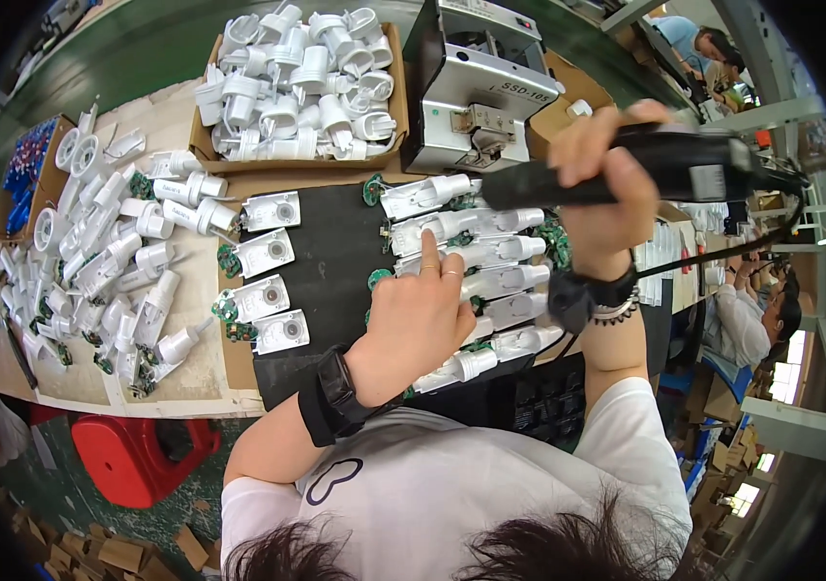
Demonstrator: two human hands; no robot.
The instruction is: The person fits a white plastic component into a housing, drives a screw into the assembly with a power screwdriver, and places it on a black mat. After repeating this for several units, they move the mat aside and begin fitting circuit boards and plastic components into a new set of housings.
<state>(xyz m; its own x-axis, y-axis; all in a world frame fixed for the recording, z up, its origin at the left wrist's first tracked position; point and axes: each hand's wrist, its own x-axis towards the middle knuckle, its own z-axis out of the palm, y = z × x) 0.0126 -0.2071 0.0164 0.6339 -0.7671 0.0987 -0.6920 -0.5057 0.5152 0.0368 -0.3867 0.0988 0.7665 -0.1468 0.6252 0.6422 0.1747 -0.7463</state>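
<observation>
My right hand (609,198) is wrapped round a black corded electric screwdriver (689,163), its blurred body lying sideways with the tip end to the left. The tip itself cannot be made out. My left hand (415,320) holds nothing; its index finger reaches out and touches a white plastic housing (411,238) on the black mat (335,247). Rows of similar white housings (505,282) lie on the mat under and beside both hands, several with green circuit boards (556,242) at their ends. To the left, white housings with round discs (270,253) form a column.
A cardboard box of white plastic parts (301,73) stands at the back, beside a metal screw-feeder machine (479,92). Loose white assemblies (122,261) are heaped on the left. A box of red and blue parts (30,179) sits beyond them. The screwdriver's cord (722,254) hangs at right.
</observation>
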